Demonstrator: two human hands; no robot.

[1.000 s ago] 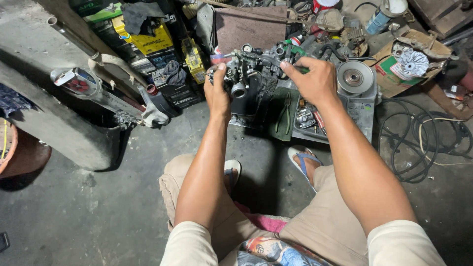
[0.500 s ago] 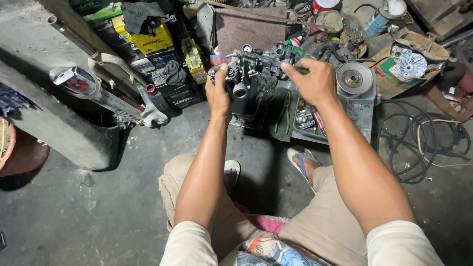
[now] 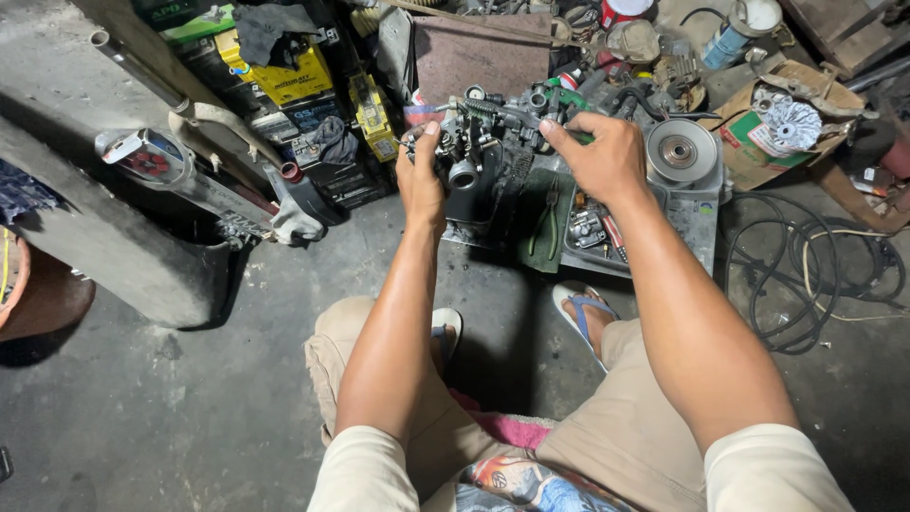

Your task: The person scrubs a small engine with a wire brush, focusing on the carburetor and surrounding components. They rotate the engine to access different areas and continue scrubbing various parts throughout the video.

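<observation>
Two hands: both are raised to a dark engine part [image 3: 479,175] at upper centre of the frame.
Left hand [image 3: 420,182]: closed around the left side of the engine part, thumb up, fingers wrapped behind it and mostly hidden.
Right hand [image 3: 599,156]: closed in a pinch on a thin metal tool [image 3: 502,112] that is laid across the top of the engine part; the tool's tip cannot be made out.
Engine part: held upright above a grey tray [image 3: 697,213], just left of a round pulley [image 3: 681,152].
Pliers [image 3: 546,220]: laid on a green cloth [image 3: 531,248] below the right hand, untouched.
Tray: small metal parts are held in it, below the right wrist.
Upper right: a cardboard box [image 3: 754,156] with a silver fan wheel [image 3: 791,123] in it, and a blue spray can [image 3: 725,43] beyond.
Right edge: black cables [image 3: 806,284] are coiled on the floor.
Upper left: yellow and black batteries [image 3: 284,81] are stacked beside a grey pipe [image 3: 142,71]; a chrome muffler [image 3: 152,161] is leaned below them.
Lower centre: feet in blue sandals [image 3: 583,313] are seen on the concrete floor [image 3: 190,408], between knees in beige shorts [image 3: 607,455].
</observation>
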